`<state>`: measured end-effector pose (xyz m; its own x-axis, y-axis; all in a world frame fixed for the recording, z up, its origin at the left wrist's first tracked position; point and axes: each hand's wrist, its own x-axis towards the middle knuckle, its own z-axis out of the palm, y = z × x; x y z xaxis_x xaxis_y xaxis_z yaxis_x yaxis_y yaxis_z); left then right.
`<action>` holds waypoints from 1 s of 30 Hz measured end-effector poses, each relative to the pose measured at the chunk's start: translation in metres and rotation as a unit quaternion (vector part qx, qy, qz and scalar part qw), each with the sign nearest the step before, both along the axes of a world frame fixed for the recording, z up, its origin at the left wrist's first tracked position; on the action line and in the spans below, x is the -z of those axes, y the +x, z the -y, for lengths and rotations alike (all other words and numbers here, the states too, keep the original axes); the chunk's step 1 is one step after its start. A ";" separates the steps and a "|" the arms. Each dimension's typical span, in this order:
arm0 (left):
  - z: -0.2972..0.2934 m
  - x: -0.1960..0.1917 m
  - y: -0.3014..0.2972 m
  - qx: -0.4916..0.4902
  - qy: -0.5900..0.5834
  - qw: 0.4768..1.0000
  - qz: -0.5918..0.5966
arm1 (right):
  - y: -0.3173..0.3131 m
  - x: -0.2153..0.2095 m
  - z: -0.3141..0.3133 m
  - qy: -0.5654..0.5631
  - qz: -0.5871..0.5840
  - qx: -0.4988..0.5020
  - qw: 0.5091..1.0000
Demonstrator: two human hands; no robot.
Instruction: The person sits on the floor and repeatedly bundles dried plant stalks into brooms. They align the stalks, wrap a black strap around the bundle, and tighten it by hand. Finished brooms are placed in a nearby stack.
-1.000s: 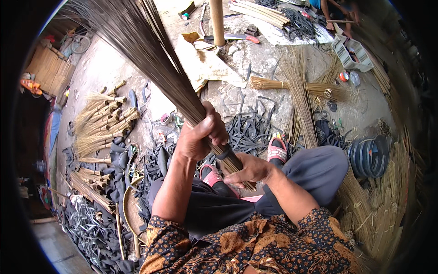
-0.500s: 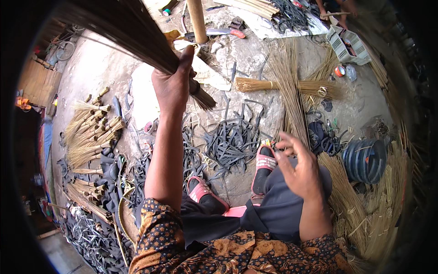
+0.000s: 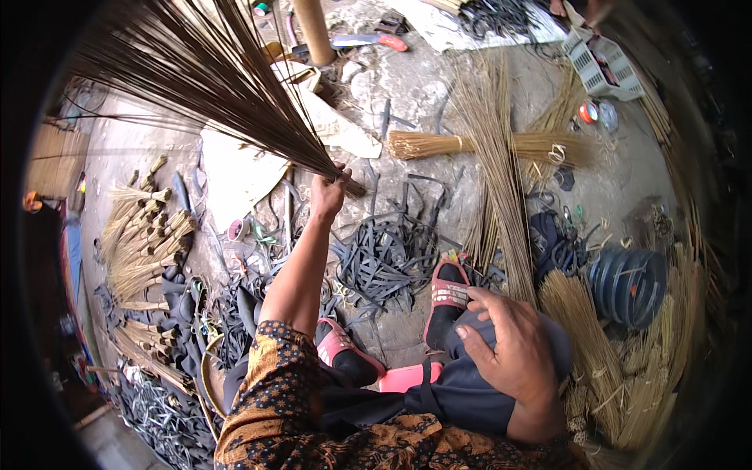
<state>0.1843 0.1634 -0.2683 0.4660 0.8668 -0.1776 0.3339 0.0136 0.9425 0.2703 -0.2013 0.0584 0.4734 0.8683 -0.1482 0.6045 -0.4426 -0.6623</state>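
Dark stick bundle [image 3: 227, 98] lowered and fanned wider than before, slanting over the floor [image 3: 427, 78] at upper left, butt end gripped by left hand [image 3: 329, 197], right hand [image 3: 511, 348] empty, fingers parted, above the knee [image 3: 558, 333]

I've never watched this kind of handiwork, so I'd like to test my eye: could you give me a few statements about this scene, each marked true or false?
1. The left hand grips a bundle of thin dark sticks. True.
2. The right hand grips that bundle too. False: it is open and apart from the bundle.
3. The black strips lie in a loose tangle. True.
4. The sandals are bright green. False: they are pink.
5. The white crate is at the picture's lower left. False: it is at the upper right.
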 end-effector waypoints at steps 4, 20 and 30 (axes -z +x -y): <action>-0.023 -0.063 -0.041 -0.003 -0.019 0.996 0.086 | -0.008 -0.001 -0.003 0.009 -0.008 -0.013 1.000; -0.108 -0.289 -0.413 -0.383 0.043 0.903 0.189 | -0.010 -0.011 0.019 0.187 -0.216 0.098 0.953; -0.022 -0.125 -0.446 -0.154 -0.209 0.948 -0.186 | 0.160 0.182 0.130 0.107 -0.101 0.417 0.897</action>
